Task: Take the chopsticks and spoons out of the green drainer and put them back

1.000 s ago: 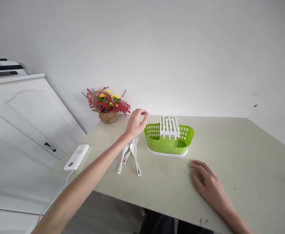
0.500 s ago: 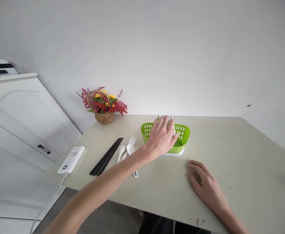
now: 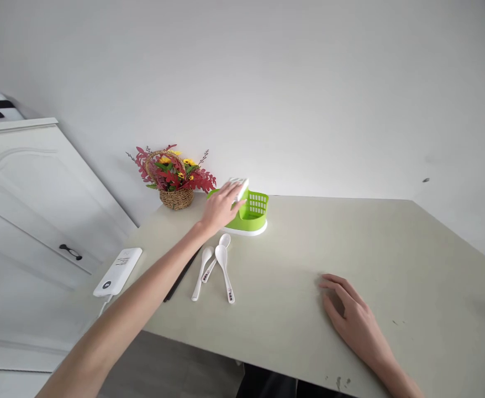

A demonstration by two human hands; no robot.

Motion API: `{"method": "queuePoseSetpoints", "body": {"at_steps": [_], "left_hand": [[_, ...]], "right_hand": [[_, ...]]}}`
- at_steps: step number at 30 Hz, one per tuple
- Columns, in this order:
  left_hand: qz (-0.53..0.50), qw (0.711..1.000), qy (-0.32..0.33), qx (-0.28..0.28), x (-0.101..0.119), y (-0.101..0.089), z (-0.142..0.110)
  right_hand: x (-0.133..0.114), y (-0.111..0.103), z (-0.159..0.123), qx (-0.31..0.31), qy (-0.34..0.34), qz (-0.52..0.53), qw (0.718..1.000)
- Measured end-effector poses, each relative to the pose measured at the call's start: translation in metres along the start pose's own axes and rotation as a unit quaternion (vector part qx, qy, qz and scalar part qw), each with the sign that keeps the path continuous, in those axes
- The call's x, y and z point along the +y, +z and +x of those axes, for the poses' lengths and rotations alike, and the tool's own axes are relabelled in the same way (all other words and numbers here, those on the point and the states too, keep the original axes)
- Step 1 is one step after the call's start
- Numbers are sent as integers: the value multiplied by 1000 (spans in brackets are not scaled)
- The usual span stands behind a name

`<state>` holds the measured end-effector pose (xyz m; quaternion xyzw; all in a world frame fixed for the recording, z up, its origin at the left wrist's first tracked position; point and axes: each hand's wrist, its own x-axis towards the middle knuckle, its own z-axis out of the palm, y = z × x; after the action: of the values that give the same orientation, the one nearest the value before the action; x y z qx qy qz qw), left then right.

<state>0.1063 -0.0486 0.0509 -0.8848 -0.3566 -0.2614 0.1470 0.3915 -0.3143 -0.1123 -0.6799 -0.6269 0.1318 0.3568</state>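
Note:
My left hand (image 3: pixel 220 211) reaches across to the far side of the table and grips the white slotted top (image 3: pixel 241 188) of a green cutlery basket (image 3: pixel 253 223). Its fingers lie over that top and the thumb sits on the near side; they hide much of the basket's left half. White spoons (image 3: pixel 222 257) lie crossed on the table just in front of the basket. A black chopstick (image 3: pixel 180 281) shows beside them, partly under my left forearm. Resting on the table at right, my right hand (image 3: pixel 356 323) holds nothing, its fingers loosely bent and the thumb apart.
A wicker basket of red and yellow flowers (image 3: pixel 176 198) stands close behind my left hand. At the left edge lies a white power bank (image 3: pixel 118 272) with a cable. A white cabinet (image 3: pixel 22 221) is beside the table (image 3: pixel 300 249); the wall rises behind.
My left hand went from above the basket's left side onto its white top, then the basket slid left and back, close to the flowers. My right hand has stayed where it was.

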Motion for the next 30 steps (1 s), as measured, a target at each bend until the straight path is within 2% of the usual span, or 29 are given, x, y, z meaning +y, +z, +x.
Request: {"method": "queuePoseSetpoints", "body": {"at_steps": [3, 7, 14, 18, 21, 23, 25, 27, 28, 30], "left_hand": [[13, 999, -33, 2, -28, -7, -10], [2, 999, -48, 5, -45, -16, -21], [0, 998, -61, -9, -49, -23, -27], [24, 997, -72, 4, -39, -30, -30], [14, 994, -75, 77, -13, -41, -38], [-38, 988, -79, 125, 16, -46, -51], [-122, 977, -96, 146, 52, -47, -70], [-224, 957, -132, 132, 92, -41, -95], [-274, 946, -144, 94, 111, -36, -108], [-352, 924, -145, -26, 144, -25, -135]], "right_hand": [[-1, -1, 0, -1, 0, 1, 1000], [-2, -2, 0, -2, 2, 1, 1000], [-2, -2, -1, -5, 11, 5, 1000], [-1, -2, -1, -16, 14, 11, 1000], [-2, -2, -2, -16, 20, 7, 1000], [-2, -2, -2, -12, 22, 6, 1000], [-1, -2, -3, -7, 23, 5, 1000], [1, -2, -3, -4, 25, 2, 1000], [3, -1, -2, -4, 26, 1, 1000], [7, -1, -2, -7, 31, 2, 1000]]}}
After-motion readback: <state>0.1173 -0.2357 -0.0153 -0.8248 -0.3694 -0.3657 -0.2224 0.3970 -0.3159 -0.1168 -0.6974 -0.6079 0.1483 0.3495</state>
